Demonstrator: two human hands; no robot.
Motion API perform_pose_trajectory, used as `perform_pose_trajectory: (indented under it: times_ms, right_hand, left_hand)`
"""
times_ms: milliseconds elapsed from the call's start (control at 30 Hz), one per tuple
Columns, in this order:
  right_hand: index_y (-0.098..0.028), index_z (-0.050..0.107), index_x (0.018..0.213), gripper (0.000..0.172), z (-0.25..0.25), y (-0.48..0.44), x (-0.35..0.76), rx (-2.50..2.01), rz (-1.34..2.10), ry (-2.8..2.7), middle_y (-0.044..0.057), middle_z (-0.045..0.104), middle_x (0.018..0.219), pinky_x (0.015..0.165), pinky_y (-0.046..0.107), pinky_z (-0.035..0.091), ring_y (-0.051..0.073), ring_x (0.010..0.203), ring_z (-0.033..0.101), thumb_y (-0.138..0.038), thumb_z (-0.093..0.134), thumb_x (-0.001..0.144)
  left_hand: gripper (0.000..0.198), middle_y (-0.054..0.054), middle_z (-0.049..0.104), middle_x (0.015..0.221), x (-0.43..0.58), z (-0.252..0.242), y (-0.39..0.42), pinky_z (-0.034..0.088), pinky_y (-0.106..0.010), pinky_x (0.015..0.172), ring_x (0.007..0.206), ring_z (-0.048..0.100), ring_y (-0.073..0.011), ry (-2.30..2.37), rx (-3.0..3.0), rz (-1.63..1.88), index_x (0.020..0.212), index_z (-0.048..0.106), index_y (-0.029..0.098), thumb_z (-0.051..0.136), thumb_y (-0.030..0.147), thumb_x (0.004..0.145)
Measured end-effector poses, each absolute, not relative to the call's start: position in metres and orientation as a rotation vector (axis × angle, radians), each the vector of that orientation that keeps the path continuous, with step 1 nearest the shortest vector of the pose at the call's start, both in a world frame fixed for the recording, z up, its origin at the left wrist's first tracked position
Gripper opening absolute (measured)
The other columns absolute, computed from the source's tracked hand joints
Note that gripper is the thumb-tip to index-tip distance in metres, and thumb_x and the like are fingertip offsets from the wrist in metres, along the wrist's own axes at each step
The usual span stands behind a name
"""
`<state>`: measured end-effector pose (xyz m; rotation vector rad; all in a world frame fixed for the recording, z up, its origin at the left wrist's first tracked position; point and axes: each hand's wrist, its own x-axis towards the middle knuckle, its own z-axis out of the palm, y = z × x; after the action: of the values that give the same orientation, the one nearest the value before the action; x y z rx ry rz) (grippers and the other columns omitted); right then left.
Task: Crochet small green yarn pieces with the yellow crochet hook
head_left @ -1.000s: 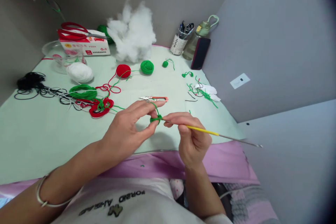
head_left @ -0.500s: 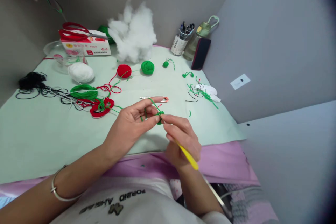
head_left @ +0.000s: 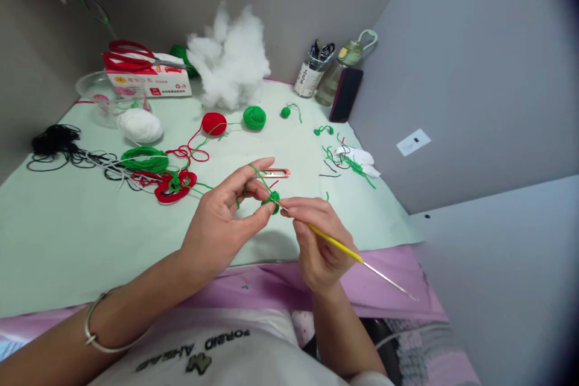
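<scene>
Between thumb and fingers my left hand [head_left: 226, 211] pinches a small green crochet piece [head_left: 273, 198]. Green yarn [head_left: 259, 174] runs from the piece up over the raised index finger of that hand. My right hand [head_left: 323, 241] is closed around the yellow grip of a crochet hook [head_left: 346, 247], with its metal tip at the green piece. The hook's other metal end points down to the right. Just beyond my fingers lies a thread snipper [head_left: 283, 173] with an orange handle, its blades partly hidden by my left hand.
A red yarn ball [head_left: 214, 123], a green ball [head_left: 254, 117] and white stuffing [head_left: 230, 60] stand farther back. Tangled yarn [head_left: 145, 160] covers the left side. Yarn scraps [head_left: 357, 163], a phone [head_left: 346, 95], a bottle [head_left: 332, 75] and a pen cup [head_left: 310, 75] are at right. Red scissors [head_left: 131, 55] rest on a box [head_left: 167, 81].
My right hand has turned, swinging the hook from steeply downward to a flatter slant toward the right. My left index finger has lifted slightly, and more of the green piece shows.
</scene>
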<state>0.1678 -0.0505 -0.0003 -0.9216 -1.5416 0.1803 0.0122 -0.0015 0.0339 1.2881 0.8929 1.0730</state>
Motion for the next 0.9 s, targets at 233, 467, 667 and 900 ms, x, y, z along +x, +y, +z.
perform_pose_trajectory:
  times_ms: [233,467,667,900]
  right_hand:
    - [-0.025,0.069,0.137,0.050,-0.023,-0.050,0.161,-0.982,-0.435,-1.698,0.010,0.074,0.110,0.081,0.037,0.064,0.022,0.101,0.071,-0.003,0.063,0.093]
    - [-0.033,0.073,0.130,0.041,-0.018,-0.047,0.161,-0.918,-0.127,-1.547,0.005,0.078,0.108,0.073,0.035,0.064,0.020,0.094,0.075,-0.010,0.063,0.098]
    - [-0.030,0.079,0.110,0.023,-0.003,-0.048,0.165,-0.899,0.350,-1.349,0.004,0.081,0.097,0.074,0.039,0.063,0.021,0.087,0.075,-0.019,0.061,0.101]
    - [-0.026,0.082,0.098,0.018,0.000,-0.053,0.171,-0.865,0.791,-1.080,0.003,0.079,0.090,0.064,0.031,0.056,0.014,0.071,0.069,-0.022,0.064,0.100]
  left_hand:
    - [0.062,0.003,0.059,0.086,0.013,0.030,-0.003,0.049,-0.029,0.092,0.090,0.060,-0.0150,0.847,1.165,1.000,0.139,0.064,0.022,0.077,0.015,0.079]
    - [0.064,0.002,0.059,0.083,0.007,0.032,0.002,0.047,-0.027,0.085,0.084,0.056,-0.0138,0.624,0.884,0.753,0.146,0.061,0.018,0.080,0.025,0.085]
    - [0.061,0.003,0.055,0.080,-0.001,0.031,0.010,0.042,-0.027,0.081,0.079,0.050,-0.0124,0.627,0.953,0.734,0.143,0.065,0.019,0.080,0.025,0.084]
    - [0.052,0.003,0.056,0.085,-0.008,0.022,0.016,0.041,-0.026,0.074,0.078,0.051,-0.0121,0.641,1.161,0.658,0.140,0.068,0.026,0.074,0.024,0.088]
